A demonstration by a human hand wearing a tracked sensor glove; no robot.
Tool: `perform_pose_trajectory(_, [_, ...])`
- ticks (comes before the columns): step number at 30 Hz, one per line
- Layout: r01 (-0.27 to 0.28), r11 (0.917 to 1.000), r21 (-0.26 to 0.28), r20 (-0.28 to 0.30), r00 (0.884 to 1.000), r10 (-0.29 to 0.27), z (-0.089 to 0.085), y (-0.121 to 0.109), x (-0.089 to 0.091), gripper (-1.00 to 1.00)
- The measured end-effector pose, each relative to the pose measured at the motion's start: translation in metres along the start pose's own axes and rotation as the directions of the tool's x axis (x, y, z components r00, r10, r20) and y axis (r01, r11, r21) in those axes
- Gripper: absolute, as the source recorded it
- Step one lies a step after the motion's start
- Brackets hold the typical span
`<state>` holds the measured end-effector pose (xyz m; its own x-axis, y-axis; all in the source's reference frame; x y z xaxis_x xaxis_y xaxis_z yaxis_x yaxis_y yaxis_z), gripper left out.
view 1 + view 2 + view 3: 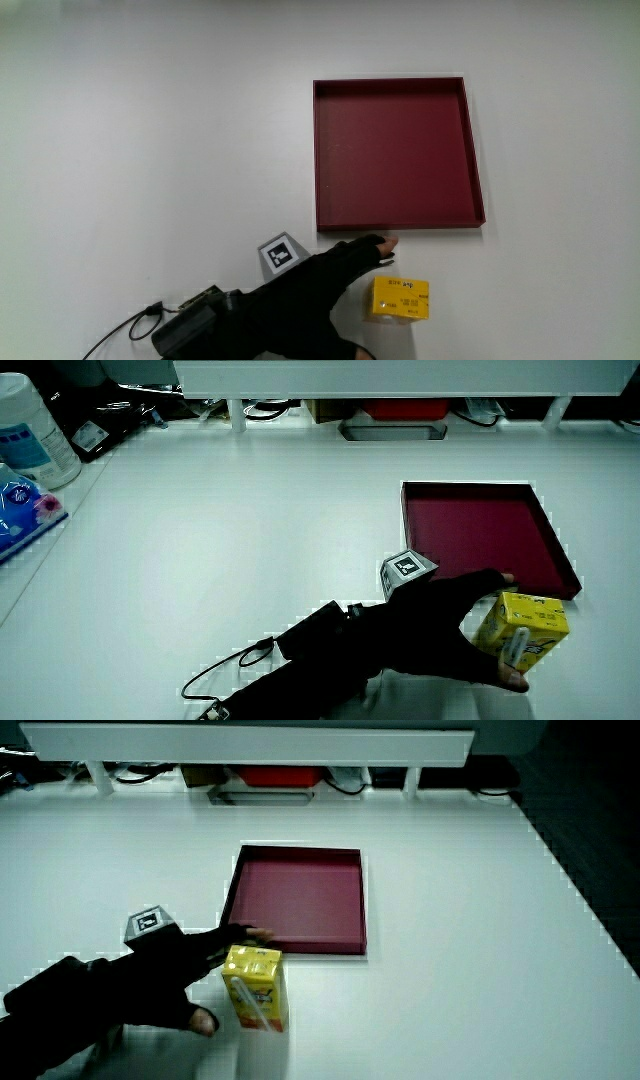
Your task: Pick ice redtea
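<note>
A yellow ice red tea carton [400, 298] stands on the white table, just nearer to the person than the dark red tray [318, 150]. The gloved hand [320, 290] lies beside the carton with its fingers spread. The forefinger [378, 245] reaches between the carton and the tray's near rim, and the thumb curls toward the carton's near side. In both side views the carton [522, 625] [255, 988] sits in the gap between forefinger and thumb of the hand [430, 625] [150, 980]. I see no firm grasp. The tray [480, 525] [300, 895] holds nothing.
A black cable [125, 328] trails from the forearm toward the person. In a side view a white bottle [35, 435] and a blue packet [20, 500] sit at the table's edge. A low partition [400, 375] closes off the table.
</note>
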<state>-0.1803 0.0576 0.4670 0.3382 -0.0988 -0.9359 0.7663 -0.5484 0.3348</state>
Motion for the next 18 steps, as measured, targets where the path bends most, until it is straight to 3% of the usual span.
perform_pose_trajectory(5, [0.069,0.9976,-0.012,0.054,0.996,-0.068,-0.016,0.022,0.006,0.0])
perform_pose_trajectory(6, [0.099,0.9951,-0.007,-0.001,0.995,-0.099,-0.018,0.026,0.003,0.0])
perform_pose_trajectory(7, [0.1,0.9949,-0.013,0.087,0.991,-0.099,-0.022,0.03,0.007,0.0])
perform_pose_trajectory(10, [0.124,0.9916,-0.036,0.008,0.992,-0.124,-0.031,0.044,0.003,0.0])
perform_pose_trajectory(12, [0.135,0.9899,-0.044,0.086,0.988,-0.131,-0.038,0.053,0.007,0.0])
perform_pose_trajectory(13, [-0.017,0.9972,-0.072,-0.046,0.999,0.013,-0.039,0.054,-0.003,0.0])
perform_pose_trajectory(14, [0.121,0.9914,-0.049,0.065,0.991,-0.118,-0.043,0.06,0.007,0.0])
perform_pose_trajectory(15, [0.166,0.9853,-0.043,0.076,0.984,-0.162,-0.046,0.065,0.008,0.0])
perform_pose_trajectory(16, [0.161,0.9856,-0.051,0.11,0.982,-0.155,-0.049,0.068,0.011,0.0])
perform_pose_trajectory(17, [0.189,0.9811,-0.042,0.066,0.98,-0.186,-0.051,0.072,0.01,0.0])
perform_pose_trajectory(18, [0.179,0.9824,-0.052,0.022,0.984,-0.178,-0.053,0.075,0.009,0.0])
